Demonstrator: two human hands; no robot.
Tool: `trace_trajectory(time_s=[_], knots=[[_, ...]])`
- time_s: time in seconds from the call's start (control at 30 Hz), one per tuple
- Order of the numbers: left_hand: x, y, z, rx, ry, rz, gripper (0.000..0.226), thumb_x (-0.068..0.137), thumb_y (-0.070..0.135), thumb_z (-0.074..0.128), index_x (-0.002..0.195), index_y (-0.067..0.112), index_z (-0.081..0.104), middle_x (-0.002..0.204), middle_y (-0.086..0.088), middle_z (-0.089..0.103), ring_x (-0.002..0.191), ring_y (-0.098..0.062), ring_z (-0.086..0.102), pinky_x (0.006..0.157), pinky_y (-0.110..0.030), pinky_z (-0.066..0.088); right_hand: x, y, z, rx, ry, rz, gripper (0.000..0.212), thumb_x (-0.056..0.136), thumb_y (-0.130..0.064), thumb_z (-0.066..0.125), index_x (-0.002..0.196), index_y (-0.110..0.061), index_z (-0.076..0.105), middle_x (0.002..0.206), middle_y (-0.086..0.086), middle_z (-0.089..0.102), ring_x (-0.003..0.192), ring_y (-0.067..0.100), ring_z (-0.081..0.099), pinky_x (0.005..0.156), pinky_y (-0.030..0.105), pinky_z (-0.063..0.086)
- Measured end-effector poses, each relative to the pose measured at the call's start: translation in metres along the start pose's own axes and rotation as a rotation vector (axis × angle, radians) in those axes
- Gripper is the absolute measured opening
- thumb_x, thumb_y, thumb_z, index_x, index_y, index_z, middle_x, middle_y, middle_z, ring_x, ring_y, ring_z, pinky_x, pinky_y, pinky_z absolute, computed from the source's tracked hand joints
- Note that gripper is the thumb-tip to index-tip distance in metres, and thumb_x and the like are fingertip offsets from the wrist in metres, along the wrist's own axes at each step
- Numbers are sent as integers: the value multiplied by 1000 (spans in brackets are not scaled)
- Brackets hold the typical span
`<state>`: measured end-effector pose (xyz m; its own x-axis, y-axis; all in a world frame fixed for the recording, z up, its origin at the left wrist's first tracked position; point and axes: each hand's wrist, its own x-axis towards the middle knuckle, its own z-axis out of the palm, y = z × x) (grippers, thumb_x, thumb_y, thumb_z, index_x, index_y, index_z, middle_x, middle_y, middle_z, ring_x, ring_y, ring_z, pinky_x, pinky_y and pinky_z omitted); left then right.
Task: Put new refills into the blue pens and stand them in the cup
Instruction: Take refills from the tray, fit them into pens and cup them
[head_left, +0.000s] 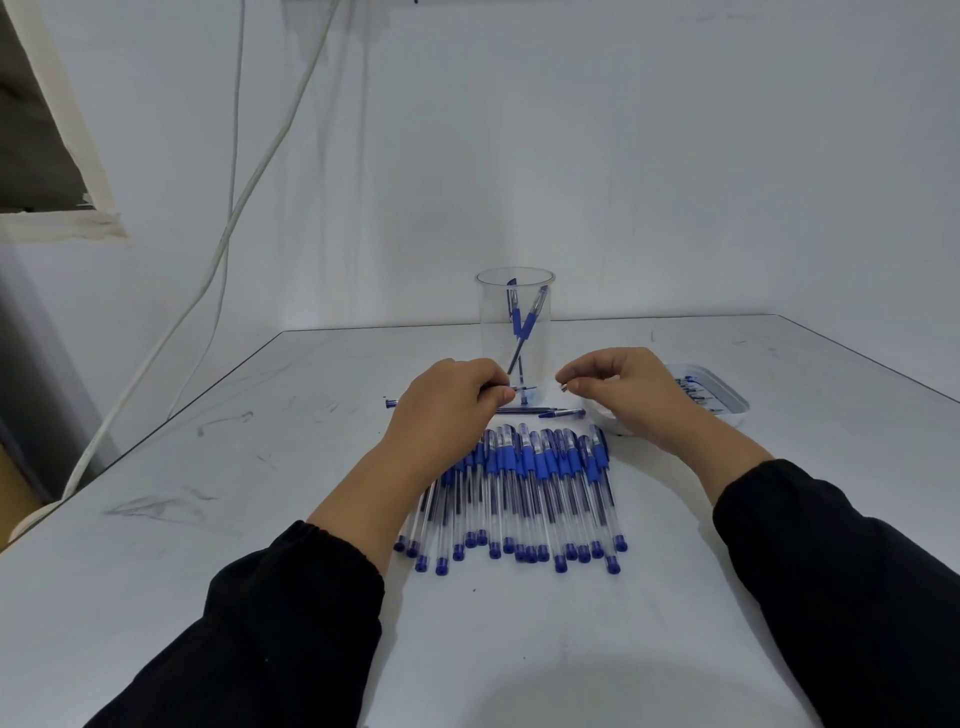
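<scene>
A clear plastic cup (515, 306) stands at the table's middle with two blue pens (525, 325) leaning inside. In front of it my left hand (451, 402) grips a pen barrel (390, 403) held sideways, its blue end sticking out to the left. My right hand (626, 392) pinches a small tip piece (564, 386) between thumb and forefinger, a short gap from the barrel's open end. A row of several blue pens (524, 493) lies side by side nearer to me. A loose refill and a pen part (550, 413) lie between the hands.
A white tray (727, 400) with several small parts sits at the right, partly behind my right hand. White cables (228, 228) hang down the wall at the left. The table's left edge (171, 415) runs diagonally.
</scene>
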<state>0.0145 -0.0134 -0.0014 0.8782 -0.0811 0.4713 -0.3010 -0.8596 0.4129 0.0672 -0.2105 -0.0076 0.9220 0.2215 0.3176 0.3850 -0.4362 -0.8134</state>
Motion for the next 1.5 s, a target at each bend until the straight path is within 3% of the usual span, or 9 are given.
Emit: trace_trajectory(time_s=[0.17,0.27,0.47,0.7,0.77,0.87,1.03,1.2,1.5], knots=[[-1,2,-1,-8,-18,0,19,94,32,51,101,23,66,84,6,59,82,-11,53,71,-26,42,2,12,-1,-713,-86,-198,21,94,-22,55,102,-33,71,105,-14,67,106,10,49,94,32,32],[-1,3,-1,-1,-24,0,19,94,32,51,102,23,66,84,6,58,82,-11,52,72,-26,41,2,11,2,-836,-97,-258,19,92,-25,56,104,-35,67,102,-16,67,105,7,47,86,29,27],[-2,4,-2,5,-32,-3,20,95,32,51,103,22,65,85,5,58,85,-13,53,73,-26,41,5,14,3,-1004,-99,-274,21,92,-30,57,108,-35,69,101,-13,69,108,8,47,91,33,31],[-3,6,-2,-9,-30,0,21,96,28,49,106,21,66,89,5,59,89,-12,53,77,-27,42,4,13,2,-988,-82,-273,23,95,-30,53,112,-35,67,106,-12,69,110,9,47,93,33,30],[-3,5,-1,-4,-32,0,25,97,21,45,114,19,64,99,1,61,96,-13,51,84,-28,42,3,12,1,-929,-46,-289,25,97,-31,50,116,-33,66,110,-10,68,112,10,47,93,33,29],[-3,5,0,15,-40,-5,30,97,14,43,122,19,60,112,-3,60,106,-16,50,91,-29,39,0,7,4,-787,60,-370,27,98,-36,49,118,-29,66,114,-10,67,115,13,48,95,36,30],[-1,4,3,45,-38,50,28,97,17,47,119,23,63,112,1,65,106,-16,48,89,-31,40,-4,-1,14,-583,93,-528,26,94,-39,58,114,-27,69,109,-11,69,110,12,52,89,31,28],[1,1,5,80,-23,71,27,96,19,49,117,26,64,109,3,67,103,-17,48,87,-33,40,-4,-3,19,-583,120,-579,21,92,-29,63,109,-22,73,97,-5,73,100,19,59,84,35,32],[2,0,0,109,18,9,26,96,18,47,115,22,64,110,3,65,106,-16,48,93,-34,38,-1,2,7,-695,121,-513,18,94,-30,59,104,-26,73,101,-8,70,101,16,55,85,33,30]])
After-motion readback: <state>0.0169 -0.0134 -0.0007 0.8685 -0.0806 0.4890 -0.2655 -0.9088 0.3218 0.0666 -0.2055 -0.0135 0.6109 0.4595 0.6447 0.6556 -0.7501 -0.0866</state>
